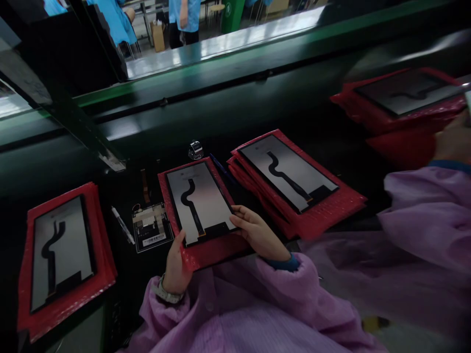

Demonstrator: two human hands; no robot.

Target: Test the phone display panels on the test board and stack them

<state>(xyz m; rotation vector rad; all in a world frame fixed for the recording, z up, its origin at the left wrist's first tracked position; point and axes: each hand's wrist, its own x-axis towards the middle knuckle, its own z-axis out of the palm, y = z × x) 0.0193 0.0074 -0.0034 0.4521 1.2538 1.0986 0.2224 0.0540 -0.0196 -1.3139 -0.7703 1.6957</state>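
Note:
Both hands hold a display panel [200, 201] lying on a red bubble-wrap sleeve [217, 250] at the near edge of the dark bench. The panel is grey with a black winding flex cable on it. My left hand [175, 267] grips the lower left corner, thumb on the panel's edge. A watch sits on that wrist. My right hand [257, 234] pinches the panel's lower right edge, fingers curled over it. Both arms wear purple sleeves.
A stack of red sleeves with a panel on top [294, 176] lies to the right, another stack [62, 250] at the left. A small circuit board [151, 226], a white pen [123, 225] and a tape roll [196, 148] sit nearby. A co-worker's purple sleeve [430, 215] and hand [454, 139] reach toward a far red stack [405, 98].

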